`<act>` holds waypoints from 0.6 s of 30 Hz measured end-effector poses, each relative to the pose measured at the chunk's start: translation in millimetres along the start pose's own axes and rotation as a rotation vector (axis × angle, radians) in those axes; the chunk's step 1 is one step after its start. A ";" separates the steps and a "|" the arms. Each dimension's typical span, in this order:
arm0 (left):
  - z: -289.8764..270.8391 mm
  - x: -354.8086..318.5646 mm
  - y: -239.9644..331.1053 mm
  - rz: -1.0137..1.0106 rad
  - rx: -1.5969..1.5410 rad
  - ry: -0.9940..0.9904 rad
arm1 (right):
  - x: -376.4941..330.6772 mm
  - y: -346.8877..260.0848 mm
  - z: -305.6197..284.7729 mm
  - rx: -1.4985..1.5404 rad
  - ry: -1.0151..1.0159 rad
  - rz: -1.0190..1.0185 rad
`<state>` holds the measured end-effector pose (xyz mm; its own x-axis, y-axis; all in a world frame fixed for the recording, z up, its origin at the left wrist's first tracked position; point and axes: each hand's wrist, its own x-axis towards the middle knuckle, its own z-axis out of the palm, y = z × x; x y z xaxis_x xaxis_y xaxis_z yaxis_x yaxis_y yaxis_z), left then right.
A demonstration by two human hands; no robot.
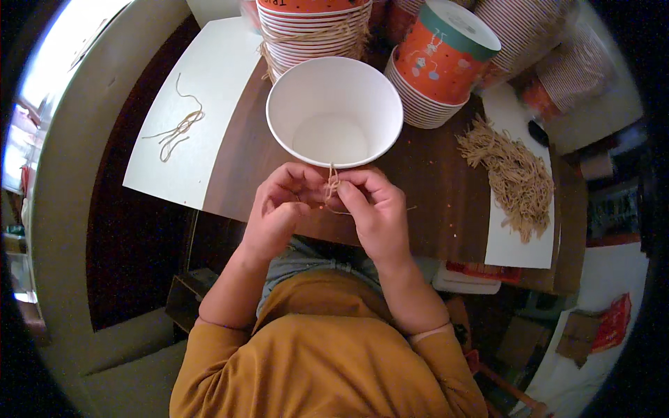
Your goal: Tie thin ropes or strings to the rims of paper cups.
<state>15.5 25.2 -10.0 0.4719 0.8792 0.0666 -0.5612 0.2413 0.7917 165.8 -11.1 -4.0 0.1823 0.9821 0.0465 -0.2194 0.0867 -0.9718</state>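
A white paper bucket (334,115) stands before me with its wide mouth tilted toward me, showing a plain inside. Tan twine (333,182) is looped and knotted at the near rim of the bucket. My right hand (380,212) pinches this twine between thumb and fingers, and a loose end sticks out to the right. On the other side, my left hand (275,205) has its fingers curled against the loop. Its fingertips are partly hidden, and its thumb lies a little below them.
Nested paper buckets (313,35) wrapped in twine stand behind. An orange and green bucket (446,52) sits upside down on another stack, right. Twine pieces (182,124) lie on a white board (226,63), left. A twine bundle (512,177) lies at right on the brown table (432,195).
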 end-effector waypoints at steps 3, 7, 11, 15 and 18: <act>13.1 -3.0 1.8 -0.011 0.141 0.076 | 2.0 3.3 -2.0 -0.083 0.026 -0.061; 8.9 -4.9 -1.9 -0.059 0.282 0.087 | 2.8 -1.1 -3.2 -0.224 0.020 -0.111; 5.5 -5.5 -1.5 -0.160 0.259 0.165 | 2.8 2.9 -7.1 -0.161 0.017 -0.094; 4.7 -4.9 -1.8 -0.120 0.381 0.161 | 3.0 -0.9 -8.2 -0.179 -0.011 -0.073; 1.8 -6.5 -2.0 -0.095 0.485 0.158 | 8.3 -5.3 -14.9 0.034 -0.090 0.115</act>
<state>14.7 18.2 -11.0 0.3762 0.9229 -0.0821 -0.1239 0.1379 0.9827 182.8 -5.9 -1.9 0.0682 0.9967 -0.0431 -0.2663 -0.0234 -0.9636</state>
